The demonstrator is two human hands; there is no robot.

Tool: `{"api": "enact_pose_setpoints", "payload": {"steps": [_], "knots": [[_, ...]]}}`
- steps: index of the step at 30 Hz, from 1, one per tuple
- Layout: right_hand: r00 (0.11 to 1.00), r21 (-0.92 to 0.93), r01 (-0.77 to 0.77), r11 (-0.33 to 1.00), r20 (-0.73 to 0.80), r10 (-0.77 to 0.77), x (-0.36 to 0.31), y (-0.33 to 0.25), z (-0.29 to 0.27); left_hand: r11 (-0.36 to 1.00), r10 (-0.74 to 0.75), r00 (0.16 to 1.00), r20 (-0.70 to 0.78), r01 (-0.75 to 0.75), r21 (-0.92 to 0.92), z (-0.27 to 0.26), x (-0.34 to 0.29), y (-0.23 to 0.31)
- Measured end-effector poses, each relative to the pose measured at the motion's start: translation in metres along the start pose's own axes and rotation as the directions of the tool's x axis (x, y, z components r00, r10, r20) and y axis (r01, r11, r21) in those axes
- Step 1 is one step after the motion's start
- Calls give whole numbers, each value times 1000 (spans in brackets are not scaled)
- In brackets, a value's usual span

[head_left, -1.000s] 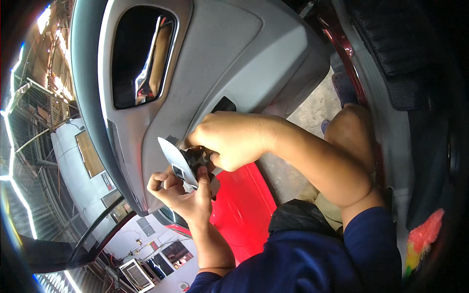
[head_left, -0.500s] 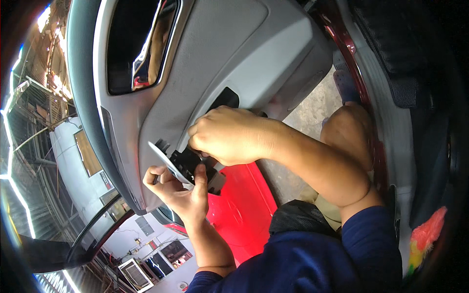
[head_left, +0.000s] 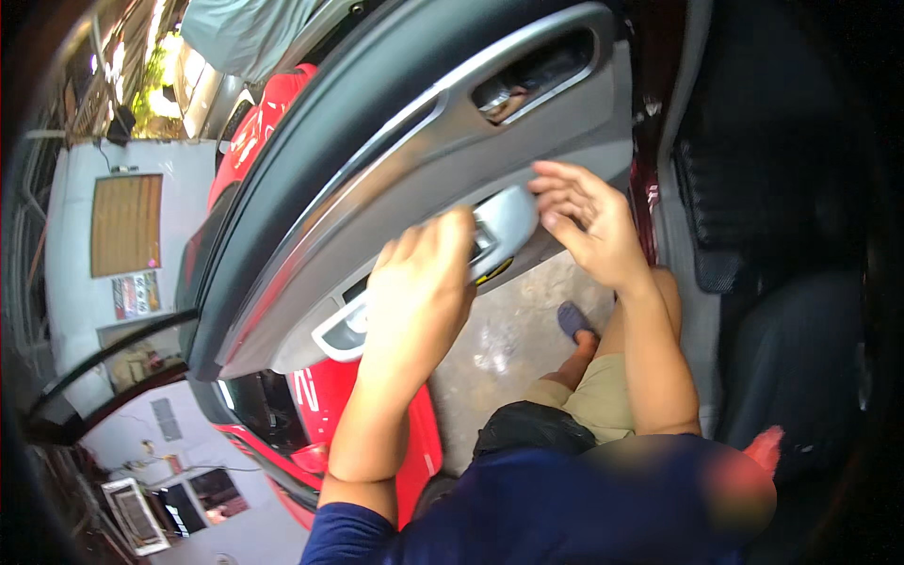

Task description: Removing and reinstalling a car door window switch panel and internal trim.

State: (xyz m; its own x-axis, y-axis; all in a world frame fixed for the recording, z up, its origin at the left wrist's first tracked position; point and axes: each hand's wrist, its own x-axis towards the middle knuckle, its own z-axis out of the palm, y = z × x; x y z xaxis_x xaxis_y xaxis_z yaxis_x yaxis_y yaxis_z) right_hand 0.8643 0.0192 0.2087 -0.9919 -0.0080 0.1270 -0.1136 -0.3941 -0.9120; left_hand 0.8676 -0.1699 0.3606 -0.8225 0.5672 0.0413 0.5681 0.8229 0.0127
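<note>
A long grey window switch panel [head_left: 513,222] lies at a slant over the armrest of the open car door [head_left: 537,151]. My left hand [head_left: 419,292] is closed over its middle, the fingers wrapped across the top and hiding part of it. Dark switch pieces and a bit of yellow show beside the fingers. At the panel's far right end, my right hand [head_left: 591,221] is open, fingers spread, close to the rounded tip; whether they touch it I cannot tell. A silver-framed inner door handle recess [head_left: 537,80] sits above.
Below the door is a concrete floor [head_left: 494,348], with my legs and a grey shoe [head_left: 573,320]. A red car [head_left: 400,424] stands beyond the door's lower left side. The dark car interior with a ribbed mat [head_left: 725,202] borders the right.
The panel, earlier held tilted with its dark underside showing, now lies face up along the armrest. My left hand is over it, and my right hand has come off and moved right. The view has shifted.
</note>
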Motion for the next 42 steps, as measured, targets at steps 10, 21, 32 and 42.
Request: {"api": "enact_pose_setpoints", "payload": {"steps": [10,21,32,42], "knots": [[979,-704,200,681,162,-120,0,-38,32,997,33,990,-141,-41,-59,32,5,-28],[957,-822,188,537,276,88,22,-62,38,890,-323,902,-287,186,-416,17,-123,-106],[895,-877,446,179,443,-60,8,-44,59,852,-436,829,-350,255,-457,41,-125,-86],[910,-895,414,164,412,-43,8,-46,59,853,-454,824,-340,292,-432,37,-121,-90]]}}
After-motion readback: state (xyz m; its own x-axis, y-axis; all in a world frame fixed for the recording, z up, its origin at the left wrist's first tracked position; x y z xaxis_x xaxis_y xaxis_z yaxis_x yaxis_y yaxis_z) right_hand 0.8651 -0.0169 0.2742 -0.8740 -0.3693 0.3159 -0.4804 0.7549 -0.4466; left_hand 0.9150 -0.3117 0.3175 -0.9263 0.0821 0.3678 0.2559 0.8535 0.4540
